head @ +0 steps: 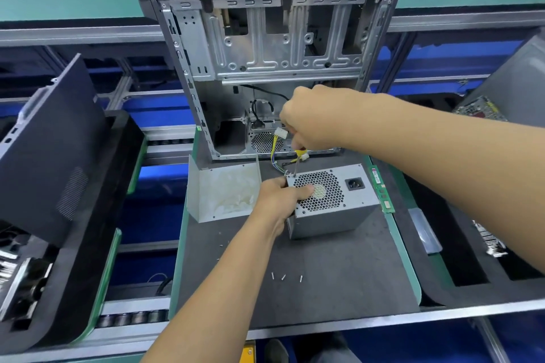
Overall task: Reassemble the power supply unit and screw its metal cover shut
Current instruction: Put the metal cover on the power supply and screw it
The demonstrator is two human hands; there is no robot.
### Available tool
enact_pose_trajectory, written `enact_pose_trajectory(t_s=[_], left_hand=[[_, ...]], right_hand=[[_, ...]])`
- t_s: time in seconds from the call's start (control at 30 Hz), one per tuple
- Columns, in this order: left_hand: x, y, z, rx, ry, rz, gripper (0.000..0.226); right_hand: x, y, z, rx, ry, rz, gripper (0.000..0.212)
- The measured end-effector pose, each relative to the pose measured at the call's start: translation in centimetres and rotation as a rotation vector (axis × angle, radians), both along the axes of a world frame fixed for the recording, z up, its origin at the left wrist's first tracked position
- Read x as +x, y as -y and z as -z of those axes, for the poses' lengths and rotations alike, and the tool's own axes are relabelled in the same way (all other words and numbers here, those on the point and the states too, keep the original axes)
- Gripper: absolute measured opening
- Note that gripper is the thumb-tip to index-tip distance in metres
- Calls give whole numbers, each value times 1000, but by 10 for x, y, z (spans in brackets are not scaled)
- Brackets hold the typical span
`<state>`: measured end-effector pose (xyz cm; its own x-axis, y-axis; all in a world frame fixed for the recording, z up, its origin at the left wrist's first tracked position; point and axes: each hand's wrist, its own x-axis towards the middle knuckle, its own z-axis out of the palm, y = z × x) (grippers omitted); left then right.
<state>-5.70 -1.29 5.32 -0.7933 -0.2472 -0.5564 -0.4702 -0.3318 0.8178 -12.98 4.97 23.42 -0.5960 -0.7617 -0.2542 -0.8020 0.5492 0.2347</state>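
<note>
Two hands work the power supply unit [333, 200] at mat centre: left hand [280, 196] grips its 9 o'clock edge, right hand [312, 118] holds a screwdriver [297, 163] upright on its 11 o'clock corner; three screws [284, 276] lie at 6 o'clock on open mat

Grey power supply unit [336, 206] fan-grille up on dark mat, screwdriver [297, 163] upright at its corner.

No text, label or number is legible on anything here.
</note>
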Motion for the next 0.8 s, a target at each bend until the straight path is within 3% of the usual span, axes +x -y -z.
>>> enact_pose_trajectory(t_s=[0.1, 0.17, 0.27, 0.33, 0.5, 0.67, 0.77, 0.8], left_hand=[[-1, 0, 0, -2, 4, -9, 23], [-2, 1, -1, 2, -4, -9, 23], [-1, 0, 0, -4, -15, 1, 21], [-1, 0, 0, -19, -10, 7, 23], [0, 0, 1, -38, -9, 6, 23], [-2, 2, 4, -28, -16, 13, 28], [-1, 1, 6, -52, -23, 20, 27], [0, 1, 6, -55, -28, 18, 26]], right_hand=[[5, -3, 9, -15, -89, 21, 34], [4, -7, 7, 4, -18, 78, 41], [2, -12, -2, 43, 170, 44, 28], [0, -13, -5, 30, 119, -11, 14], [6, -7, 6, -14, -103, -67, 24], [4, -2, -2, 31, 138, 55, 32], [-2, -5, -2, -6, 94, -28, 12], [-2, -6, 0, -13, 64, -33, 15]])
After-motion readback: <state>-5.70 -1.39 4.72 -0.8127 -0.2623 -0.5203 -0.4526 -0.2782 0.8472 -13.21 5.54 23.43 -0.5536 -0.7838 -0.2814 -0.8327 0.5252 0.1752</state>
